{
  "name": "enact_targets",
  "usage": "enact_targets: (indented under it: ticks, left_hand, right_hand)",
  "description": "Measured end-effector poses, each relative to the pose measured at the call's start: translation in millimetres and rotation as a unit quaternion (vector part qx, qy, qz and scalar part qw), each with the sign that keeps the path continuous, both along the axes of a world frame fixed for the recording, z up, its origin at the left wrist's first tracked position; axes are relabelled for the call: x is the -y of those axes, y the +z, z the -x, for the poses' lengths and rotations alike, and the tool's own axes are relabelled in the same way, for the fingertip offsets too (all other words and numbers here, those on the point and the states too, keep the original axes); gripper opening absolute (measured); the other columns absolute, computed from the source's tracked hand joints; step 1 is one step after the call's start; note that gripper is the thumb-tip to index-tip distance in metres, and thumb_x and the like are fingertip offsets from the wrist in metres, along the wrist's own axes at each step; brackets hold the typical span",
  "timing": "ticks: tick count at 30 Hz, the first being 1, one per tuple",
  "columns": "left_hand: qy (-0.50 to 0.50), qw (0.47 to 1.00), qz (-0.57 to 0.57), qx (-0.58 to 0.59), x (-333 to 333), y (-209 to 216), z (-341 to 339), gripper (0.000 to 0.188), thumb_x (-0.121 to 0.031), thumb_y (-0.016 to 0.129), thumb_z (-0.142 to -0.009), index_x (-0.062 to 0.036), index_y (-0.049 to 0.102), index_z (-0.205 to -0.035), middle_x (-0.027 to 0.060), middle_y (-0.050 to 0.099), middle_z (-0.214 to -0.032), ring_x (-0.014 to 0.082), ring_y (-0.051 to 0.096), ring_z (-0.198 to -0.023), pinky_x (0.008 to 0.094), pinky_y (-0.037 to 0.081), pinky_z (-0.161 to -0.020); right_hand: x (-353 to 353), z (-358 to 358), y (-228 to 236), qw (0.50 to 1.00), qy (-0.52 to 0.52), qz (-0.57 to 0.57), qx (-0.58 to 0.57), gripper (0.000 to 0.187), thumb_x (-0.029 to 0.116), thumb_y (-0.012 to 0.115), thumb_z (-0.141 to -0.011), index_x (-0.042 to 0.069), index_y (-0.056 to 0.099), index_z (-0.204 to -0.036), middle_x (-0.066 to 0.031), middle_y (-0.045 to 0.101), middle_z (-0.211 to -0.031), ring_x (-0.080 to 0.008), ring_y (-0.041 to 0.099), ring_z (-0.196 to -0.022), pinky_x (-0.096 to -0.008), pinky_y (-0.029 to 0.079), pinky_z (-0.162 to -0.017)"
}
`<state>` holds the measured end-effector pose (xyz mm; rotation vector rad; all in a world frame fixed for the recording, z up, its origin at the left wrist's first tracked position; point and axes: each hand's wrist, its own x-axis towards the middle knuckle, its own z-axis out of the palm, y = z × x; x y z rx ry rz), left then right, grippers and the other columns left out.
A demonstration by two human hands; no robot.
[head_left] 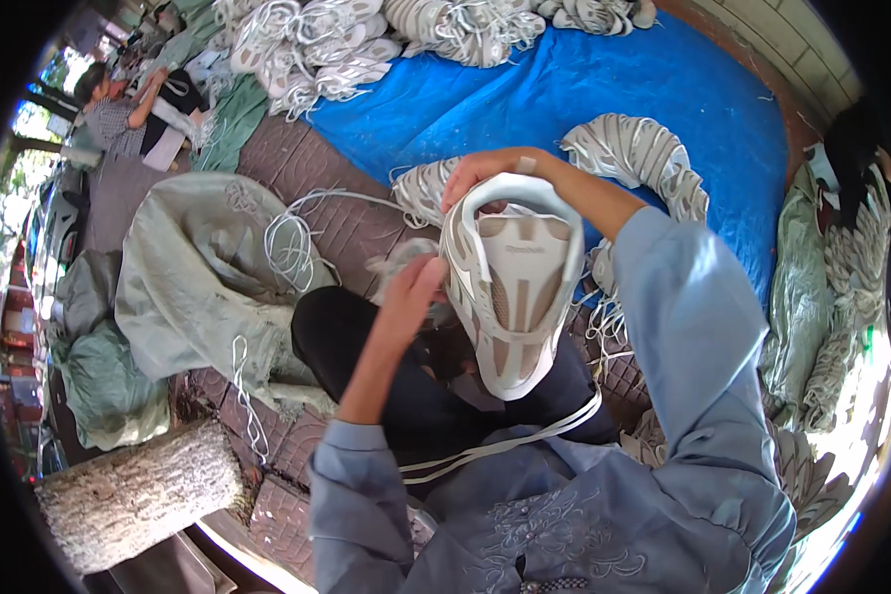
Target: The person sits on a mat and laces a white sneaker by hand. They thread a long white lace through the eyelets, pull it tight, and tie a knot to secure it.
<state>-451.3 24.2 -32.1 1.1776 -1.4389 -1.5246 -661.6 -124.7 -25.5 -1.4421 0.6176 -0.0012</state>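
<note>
A white and beige shoe upper (530, 287) is held up above my lap, its toe pointing down toward me and its collar opening at the far end. My right hand (490, 170) reaches over the top and grips the upper's far left edge, its fingertips partly hidden behind it. My left hand (413, 285) is at the left side of the upper, fingers drawn together; what they pinch is hidden. Just beside that hand is a blurred pale bundle (401, 259). White cord (525, 436) crosses my lap.
A blue tarp (525, 99) carries piles of shoe uppers (317, 49) and a curved row of them (643, 153). To the left lie a pale sack (188, 267), loose white cord (292, 243) and a log (139, 490). Another person (124, 119) sits at the far left.
</note>
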Motion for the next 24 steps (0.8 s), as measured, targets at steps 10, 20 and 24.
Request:
enact_targets:
  ticks: [10,20,24]
  left_hand:
    - [0.212,0.902,-0.275,-0.255,-40.0,-35.0,4.7,0.022,-0.014,0.054,-0.084,-0.0001,0.055,-0.101,0.0035,0.061,-0.087,0.0131,0.059,-0.079,0.0281,0.047,-0.073]
    - [-0.002,0.851,0.391,0.349,-95.8,17.5,44.9,0.052,-0.021,0.070,-0.062,-0.0081,0.053,-0.109,0.0132,0.046,-0.116,0.0329,0.041,-0.112,0.0441,0.032,-0.089]
    - [-0.002,0.857,0.378,0.350,-96.5,6.3,31.4,0.047,-0.018,0.070,-0.061,-0.0072,0.055,-0.105,0.0127,0.046,-0.117,0.0325,0.040,-0.113,0.0435,0.033,-0.089]
  right_hand:
    - [-82.1,42.5,-32.7,0.916,-0.375,-0.014,0.140,0.048,0.025,0.061,-0.072,-0.001,0.053,-0.111,-0.0085,0.058,-0.101,-0.0175,0.054,-0.095,-0.0281,0.040,-0.082]
    - [-169.1,-15.9,-16.3,0.788,-0.535,0.305,0.014,0.037,0.016,0.065,-0.067,0.005,0.060,-0.102,-0.0098,0.059,-0.100,-0.0200,0.051,-0.096,-0.0275,0.039,-0.085]
    - [-214.8,17.3,11.1,0.814,-0.415,0.407,-0.005,0.026,0.005,0.067,-0.062,0.004,0.063,-0.088,-0.0072,0.059,-0.088,-0.0191,0.055,-0.086,-0.0304,0.043,-0.077]
